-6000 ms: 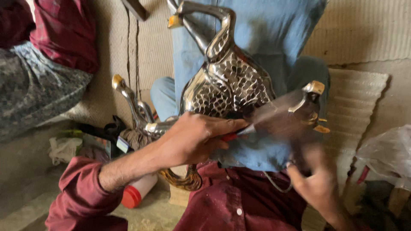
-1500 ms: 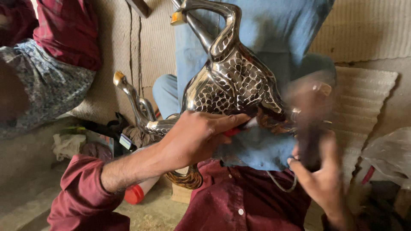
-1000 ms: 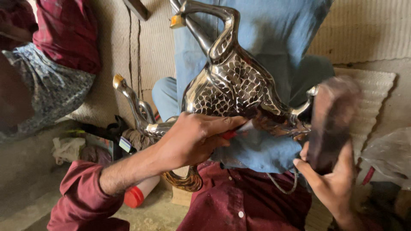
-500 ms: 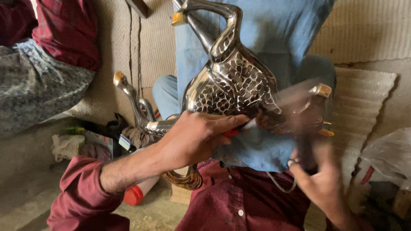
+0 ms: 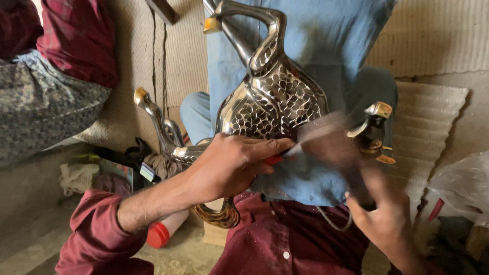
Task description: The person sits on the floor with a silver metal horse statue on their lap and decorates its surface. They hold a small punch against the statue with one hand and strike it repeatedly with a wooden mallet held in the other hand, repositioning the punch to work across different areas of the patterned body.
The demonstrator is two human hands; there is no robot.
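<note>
A shiny silver metal swan figure (image 5: 270,102) with a scale pattern and a curved neck rests against a blue cloth (image 5: 326,46) over my lap. My left hand (image 5: 232,165) grips the swan's lower body, its fingers over something small and red (image 5: 273,160). My right hand (image 5: 387,224), lower right, holds a dark tool (image 5: 331,140) that is smeared by motion against the swan's right flank. A small metal bird head with a brass beak (image 5: 376,122) shows just right of the blur.
A second silver bird figure (image 5: 163,132) with a brass beak stands behind at the left. A red-capped white bottle (image 5: 164,231) lies on the floor. Another person in maroon and patterned cloth (image 5: 56,66) sits at upper left. A plastic bag (image 5: 458,188) lies at right.
My right hand has kept sweeping the dark tool back and forth along the swan's right side. My left hand and the swan have stayed where they were.
</note>
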